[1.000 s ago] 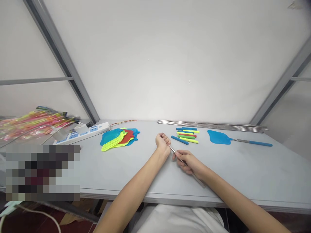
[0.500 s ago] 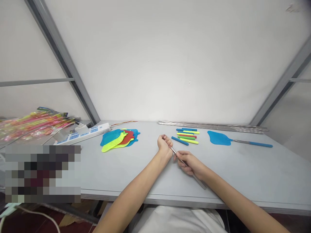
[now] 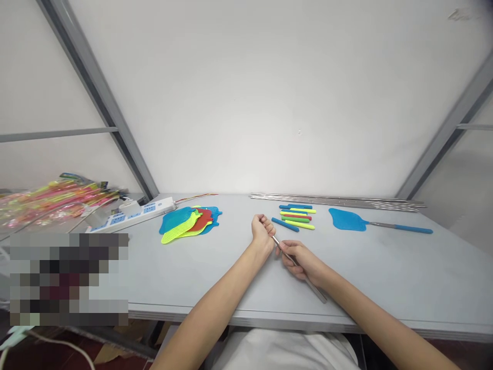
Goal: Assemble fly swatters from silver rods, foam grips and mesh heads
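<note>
My left hand (image 3: 263, 227) is closed in a fist around the upper end of a slim metal rod (image 3: 316, 291). Lower down, the fingers and thumb of my right hand (image 3: 297, 257) pinch the same rod. It slants toward the table's front edge, its lower end showing past my right hand. What sits inside my left fist is hidden. Just beyond the hands lie several coloured handle tubes, among them a blue tube (image 3: 285, 224) and a green tube (image 3: 296, 219). To the right rests a blue fly swatter (image 3: 348, 220) with a metal shaft and blue handle.
Blue, red and yellow fly-swatter heads (image 3: 188, 226) are piled at the left. A bundle of metal rods (image 3: 335, 200) runs along the wall. Farther left are a white power strip (image 3: 133, 216) with cables and plastic-wrapped colourful items (image 3: 61, 198). Grey metal posts flank the table (image 3: 185, 282).
Both hands keep their grip on the rod in almost the same place. Only the whole view has shifted slightly.
</note>
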### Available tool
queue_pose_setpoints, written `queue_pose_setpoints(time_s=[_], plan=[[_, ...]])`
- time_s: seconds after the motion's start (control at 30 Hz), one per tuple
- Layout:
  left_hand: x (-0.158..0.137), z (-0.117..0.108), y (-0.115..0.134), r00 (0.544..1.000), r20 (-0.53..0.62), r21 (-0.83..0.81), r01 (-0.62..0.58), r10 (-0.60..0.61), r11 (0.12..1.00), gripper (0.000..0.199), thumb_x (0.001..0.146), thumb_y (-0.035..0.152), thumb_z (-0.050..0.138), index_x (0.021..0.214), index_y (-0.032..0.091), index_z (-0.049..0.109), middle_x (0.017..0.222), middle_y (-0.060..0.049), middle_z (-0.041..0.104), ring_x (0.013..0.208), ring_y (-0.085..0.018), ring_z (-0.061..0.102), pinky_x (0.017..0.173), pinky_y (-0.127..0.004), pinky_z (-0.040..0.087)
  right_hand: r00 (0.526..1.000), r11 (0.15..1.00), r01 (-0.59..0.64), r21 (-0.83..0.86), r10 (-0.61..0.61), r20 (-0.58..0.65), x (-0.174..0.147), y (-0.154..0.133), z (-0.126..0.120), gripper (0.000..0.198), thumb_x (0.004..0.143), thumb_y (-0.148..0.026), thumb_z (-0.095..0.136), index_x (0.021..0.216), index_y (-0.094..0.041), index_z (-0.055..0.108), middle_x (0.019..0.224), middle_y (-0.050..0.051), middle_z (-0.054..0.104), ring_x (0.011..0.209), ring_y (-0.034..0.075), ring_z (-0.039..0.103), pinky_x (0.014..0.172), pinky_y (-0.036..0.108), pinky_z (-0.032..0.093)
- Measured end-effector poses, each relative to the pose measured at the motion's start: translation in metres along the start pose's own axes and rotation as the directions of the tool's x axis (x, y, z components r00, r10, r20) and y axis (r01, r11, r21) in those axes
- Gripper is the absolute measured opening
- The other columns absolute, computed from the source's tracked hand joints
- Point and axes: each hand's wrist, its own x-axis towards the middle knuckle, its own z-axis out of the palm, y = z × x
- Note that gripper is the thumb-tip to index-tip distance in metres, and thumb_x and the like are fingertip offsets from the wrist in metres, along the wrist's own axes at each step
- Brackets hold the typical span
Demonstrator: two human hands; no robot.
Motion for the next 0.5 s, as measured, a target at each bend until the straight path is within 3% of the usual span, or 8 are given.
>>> queue_pose_setpoints(time_s=[0.5], plan=[[-0.0003,0.0017,0.0062,0.998,0.024,-0.013,0.059,-0.058,0.998,0.018,0.064,0.017,0.039,0.05,0.016,0.027,0.037,0.008,0.017,0.025,-0.002,0.014,0.027,-0.016,0.009,1.0,1.0,-0.002,-0.002,0.002,-0.016,0.0007,-0.001,0.0014,0.028,0.071,-0.044,0.041,0.077,-0.017,0.048,0.047,-0.007,0.033,0.028,0.001,0.021,0.024,0.014,0.013]])
